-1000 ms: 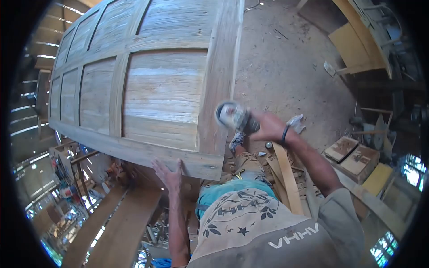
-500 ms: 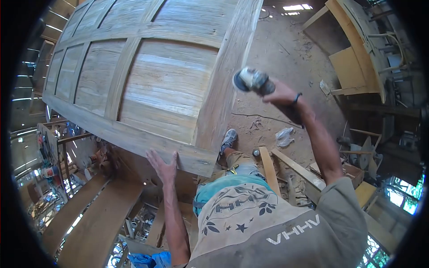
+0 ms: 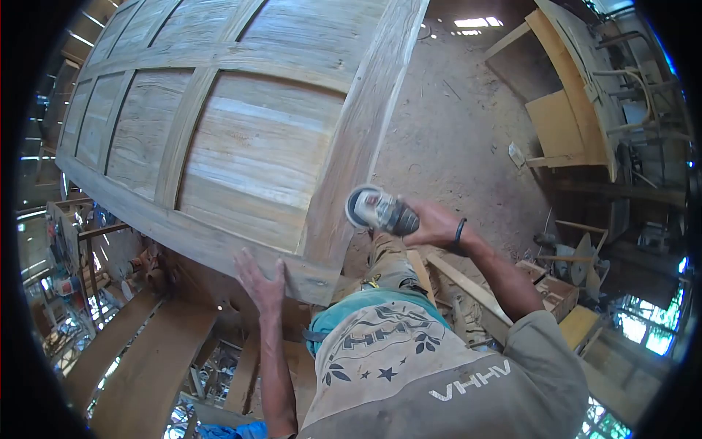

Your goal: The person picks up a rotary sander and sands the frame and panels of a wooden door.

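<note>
A large wooden panelled door [image 3: 333,212] lies raised in front of me, its surface dusty and pale in places. My left hand [image 3: 262,282] rests on its near edge, fingers spread flat over the frame. In my right hand [image 3: 436,222] is an angle grinder [image 3: 387,213] with a round disc [image 3: 358,207] at its head. The disc is at the door's right-hand edge, close to the near corner; I cannot tell whether it touches the wood.
Dusty ground [image 3: 453,132] runs along the door's right side. A wooden table-like piece [image 3: 567,124] stands at the upper right. Wooden planks [image 3: 468,282] lie by my right side, and wide boards [image 3: 146,358] lean at the lower left. Blue plastic [image 3: 234,430] shows near the bottom.
My right hand has brought the angle grinder down and left, from beside the door's edge toward its near corner. The left hand stays on the near edge. My view has shifted slightly.
</note>
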`<state>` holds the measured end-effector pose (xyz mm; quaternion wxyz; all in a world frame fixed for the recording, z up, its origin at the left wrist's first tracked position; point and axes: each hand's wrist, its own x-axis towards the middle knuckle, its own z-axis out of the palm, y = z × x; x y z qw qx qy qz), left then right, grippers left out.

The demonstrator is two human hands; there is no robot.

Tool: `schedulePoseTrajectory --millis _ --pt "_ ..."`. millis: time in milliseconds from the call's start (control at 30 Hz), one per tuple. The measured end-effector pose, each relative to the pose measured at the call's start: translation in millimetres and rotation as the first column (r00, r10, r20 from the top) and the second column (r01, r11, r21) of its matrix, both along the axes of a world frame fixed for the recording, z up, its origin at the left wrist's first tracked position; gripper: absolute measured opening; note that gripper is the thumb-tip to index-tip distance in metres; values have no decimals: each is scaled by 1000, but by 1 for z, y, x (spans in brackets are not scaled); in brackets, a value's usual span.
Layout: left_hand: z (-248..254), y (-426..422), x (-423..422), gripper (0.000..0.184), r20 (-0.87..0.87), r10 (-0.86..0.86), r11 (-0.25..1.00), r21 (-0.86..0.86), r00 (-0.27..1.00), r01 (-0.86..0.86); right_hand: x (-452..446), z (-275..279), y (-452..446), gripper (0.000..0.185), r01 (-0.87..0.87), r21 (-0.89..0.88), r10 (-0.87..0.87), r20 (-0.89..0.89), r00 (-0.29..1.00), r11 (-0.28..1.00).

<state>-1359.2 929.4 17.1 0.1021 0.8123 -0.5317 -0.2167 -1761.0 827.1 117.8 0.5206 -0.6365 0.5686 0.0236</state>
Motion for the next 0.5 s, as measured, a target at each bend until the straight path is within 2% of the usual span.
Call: schedulePoseTrajectory --millis 33,67,100,133,167,233,300,367,433,500 --pt "4 -5 -19 97 -11 -68 996 -50 998 67 -10 6 -22 83 51 -13 -50 14 999 999" --pt "6 -12 -40 97 -11 -51 997 -52 999 50 -21 12 -46 80 98 -22 -97 30 995 995" --pt "8 -19 -63 95 -16 -132 990 -40 991 132 -33 13 -72 76 141 -28 -139 50 989 990" --pt "10 -29 -88 93 -19 -210 977 -28 978 209 -53 -5 -98 68 173 -79 -162 134 978 982" --pt "14 -38 -115 93 -16 -192 981 -16 981 192 -75 -24 -122 61 216 -115 -187 221 957 970" --pt "23 -62 -171 89 -118 -221 975 -55 968 216 -101 -10 -180 68 121 -111 -115 59 992 986" --pt "22 -87 -219 90 -88 -242 970 -56 966 237 -135 -24 -232 54 117 -194 -103 79 992 974" --pt "18 -108 -257 90 -73 -257 966 -46 964 254 -162 -33 -274 51 145 -284 -168 -56 984 948" --pt "15 -124 -283 88 -93 -293 953 -105 952 283 -170 -23 -300 46 186 -114 -183 40 982 976" --pt "13 -127 -294 88 -102 -274 959 -104 956 264 -176 -29 -307 41 185 -143 -181 41 983 972"
